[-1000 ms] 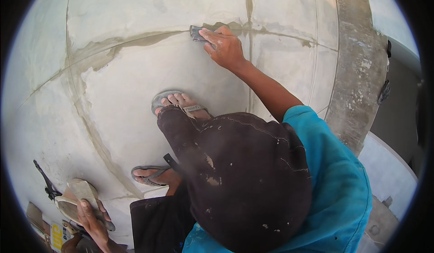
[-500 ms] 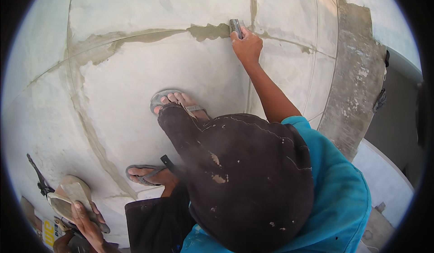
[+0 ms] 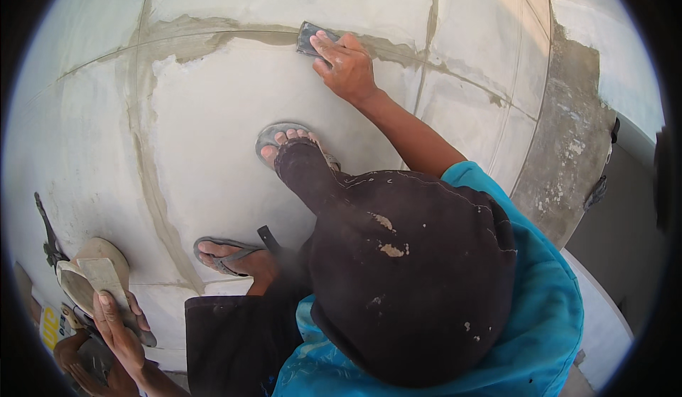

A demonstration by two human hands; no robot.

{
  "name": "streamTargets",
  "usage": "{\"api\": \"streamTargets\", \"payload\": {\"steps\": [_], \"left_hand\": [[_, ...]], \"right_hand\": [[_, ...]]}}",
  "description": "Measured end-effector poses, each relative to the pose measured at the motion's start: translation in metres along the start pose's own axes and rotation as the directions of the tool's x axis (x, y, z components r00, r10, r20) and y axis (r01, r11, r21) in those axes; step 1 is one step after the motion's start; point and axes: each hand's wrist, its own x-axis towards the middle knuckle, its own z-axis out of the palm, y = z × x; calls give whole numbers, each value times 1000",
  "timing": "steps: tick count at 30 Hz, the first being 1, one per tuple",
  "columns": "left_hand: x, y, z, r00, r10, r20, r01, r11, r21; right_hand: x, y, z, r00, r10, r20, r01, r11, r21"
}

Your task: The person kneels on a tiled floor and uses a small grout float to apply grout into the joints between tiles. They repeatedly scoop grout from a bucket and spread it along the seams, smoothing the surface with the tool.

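Note:
My right hand (image 3: 347,69) is closed on a dark grey rectangular float (image 3: 309,40), touching a grout-smeared seam (image 3: 249,36) between pale floor tiles (image 3: 199,106). Its forearm comes from a teal sleeve. At lower left, my left hand (image 3: 122,329) grips a pale flat strip (image 3: 96,273) lying over a rounded, pale object (image 3: 71,287) that I cannot make out; some fingers curl round the strip's side. Two feet in grey flip-flops (image 3: 241,258) rest on the tiles, the upper one partly covered by a large dark, paint-flecked cloth shape (image 3: 412,276) in the middle.
A rough grey concrete strip (image 3: 568,141) runs down the right, beside a darker recess (image 3: 625,226). A black tool (image 3: 48,234) lies at the left. Further brown hands (image 3: 89,372), whose owner I cannot make out, and a yellow-and-white printed item (image 3: 50,326) show at lower left.
My right hand went rightward to the seam crossing, then back leftward with the float; fresh grout shows along that stretch. The view has shifted slightly. My left hand keeps its grip.

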Motion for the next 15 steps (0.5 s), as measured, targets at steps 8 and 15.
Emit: {"api": "streamTargets", "payload": {"steps": [8,15], "left_hand": [[-2,-4,-2,999,-9,-37,9,1000,6],[2,-2,-6,1000,6,26,-8,998,67]], "right_hand": [[22,-29,23,990,-76,118,79,997,-22],[40,-44,49,983,-161,89,159,987,25]]}}
